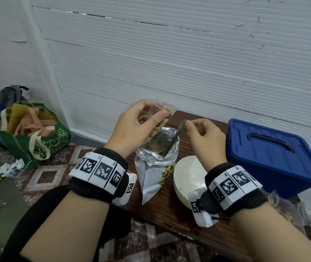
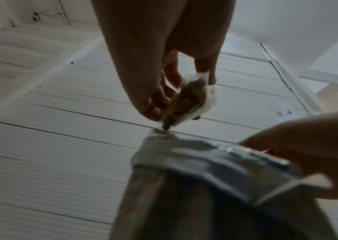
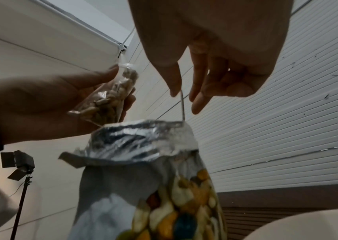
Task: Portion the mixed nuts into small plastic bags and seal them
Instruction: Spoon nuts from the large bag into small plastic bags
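Two risks stand out, I think: the small bag (image 1: 158, 118) is already well filled and tilted over the foil pouch (image 1: 157, 154), so nuts could slide out of its open mouth; and the pouch stands on its own, so a nudge from the spoon (image 1: 180, 129) could tip it onto the bench (image 1: 169, 207).

Going left to right. Left of the bench, on the floor, a green tote (image 1: 35, 137) sits well apart. My left hand (image 1: 132, 125) is curled round the small bag, thumb pressing its front and fingers behind, holding it just above the pouch's rim. The pouch stands open, foil lining folded outward, nuts inside. My right hand (image 1: 204, 137) pinches the top of the spoon handle between thumb and forefinger, the other fingers loosely bent; the spoon's lower end is down inside the pouch, hidden. A white bowl (image 1: 186, 176) sits just beside the pouch, under my right wrist. A blue box (image 1: 275, 156) stands further right, lid on.
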A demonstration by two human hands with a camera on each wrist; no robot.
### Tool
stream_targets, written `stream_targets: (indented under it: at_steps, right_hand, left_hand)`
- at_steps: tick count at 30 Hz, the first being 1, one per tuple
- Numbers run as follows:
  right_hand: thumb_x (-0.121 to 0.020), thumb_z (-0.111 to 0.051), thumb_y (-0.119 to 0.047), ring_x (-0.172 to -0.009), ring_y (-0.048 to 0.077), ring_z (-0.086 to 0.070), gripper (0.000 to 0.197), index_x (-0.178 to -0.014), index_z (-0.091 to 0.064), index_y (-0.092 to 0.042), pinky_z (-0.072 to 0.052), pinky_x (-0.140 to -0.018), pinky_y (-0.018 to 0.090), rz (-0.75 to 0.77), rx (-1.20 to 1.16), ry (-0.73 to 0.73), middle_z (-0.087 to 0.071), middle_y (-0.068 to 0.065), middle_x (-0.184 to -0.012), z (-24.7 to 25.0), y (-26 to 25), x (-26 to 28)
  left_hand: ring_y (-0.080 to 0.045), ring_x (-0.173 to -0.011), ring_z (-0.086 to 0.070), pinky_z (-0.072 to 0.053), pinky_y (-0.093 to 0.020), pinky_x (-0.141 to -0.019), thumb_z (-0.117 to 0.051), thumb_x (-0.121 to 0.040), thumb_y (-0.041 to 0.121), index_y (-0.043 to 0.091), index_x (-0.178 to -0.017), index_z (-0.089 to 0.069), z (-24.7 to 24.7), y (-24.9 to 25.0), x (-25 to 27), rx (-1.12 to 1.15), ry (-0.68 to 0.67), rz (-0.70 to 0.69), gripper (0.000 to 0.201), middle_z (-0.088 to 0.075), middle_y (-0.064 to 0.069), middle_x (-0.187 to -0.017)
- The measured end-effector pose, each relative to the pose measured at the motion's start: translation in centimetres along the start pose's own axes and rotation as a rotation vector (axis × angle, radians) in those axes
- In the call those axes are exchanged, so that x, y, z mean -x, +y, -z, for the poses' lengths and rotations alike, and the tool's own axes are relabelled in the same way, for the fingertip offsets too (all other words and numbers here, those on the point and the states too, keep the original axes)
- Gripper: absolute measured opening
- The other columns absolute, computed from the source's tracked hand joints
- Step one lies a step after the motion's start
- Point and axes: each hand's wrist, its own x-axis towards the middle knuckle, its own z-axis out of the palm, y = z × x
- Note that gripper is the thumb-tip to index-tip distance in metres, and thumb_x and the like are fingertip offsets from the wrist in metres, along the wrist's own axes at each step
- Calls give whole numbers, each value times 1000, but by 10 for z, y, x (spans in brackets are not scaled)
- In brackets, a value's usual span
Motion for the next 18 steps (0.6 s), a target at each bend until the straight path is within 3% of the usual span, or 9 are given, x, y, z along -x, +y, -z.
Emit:
stream_targets:
  at_steps: [3, 6, 9, 11, 15, 18]
  right_hand:
    - [-93, -56, -40, -84, 9, -62, 20, -82, -65, -26, -46, -72, 21, -16, -109, 64, -69, -3, -83, 22, 2, 0]
    - [-93, -55, -41, -73, 6, -59, 29, -78, -72, -23, -47, -76, 34, -35, -180, 83, -71, -3, -74, 47, 6, 3]
    - [-93, -56, -42, -59, 3, -53, 36, -70, -73, -20, -40, -68, 32, -77, -276, 60, -71, 4, -67, 76, 9, 13]
    - [-93, -56, -41, -54, 4, -51, 39, -66, -73, -18, -39, -64, 30, -95, -287, 29, -70, 9, -67, 94, 12, 23]
    - [-91, -58, -41, -60, 18, -46, 39, -69, -73, -13, -39, -59, 31, -167, -330, 24, -69, 6, -63, 129, 27, 41]
    - [-89, -61, -42, -60, 16, -46, 36, -74, -75, -12, -39, -59, 28, -212, -310, 36, -70, 9, -66, 153, 43, 52]
  left_hand:
    - [6, -91, -63, -48, -9, -76, -67, -87, 24, 31, -96, -64, -16, 12, 3, 18, -37, -43, 12, -67, 14, -103]
    - [3, -90, -60, -46, -11, -77, -68, -83, 34, 42, -92, -62, -39, 20, 8, -35, -54, -112, 13, -65, 8, -106]
    - [1, -85, -54, -41, -9, -73, -71, -80, 43, 47, -92, -61, -68, 22, 14, -86, -81, -171, 17, -62, 8, -99]
    - [2, -79, -50, -39, -8, -72, -73, -80, 39, 44, -96, -62, -91, 21, 20, -68, -114, -193, 20, -59, 1, -97]
    - [-2, -72, -45, -37, -8, -70, -70, -84, 27, 49, -97, -58, -136, 14, 35, -7, -193, -157, 28, -52, -7, -92]
    - [-3, -73, -47, -37, -8, -70, -69, -85, 25, 42, -101, -63, -164, 6, 45, 33, -233, -105, 24, -55, -13, -95]
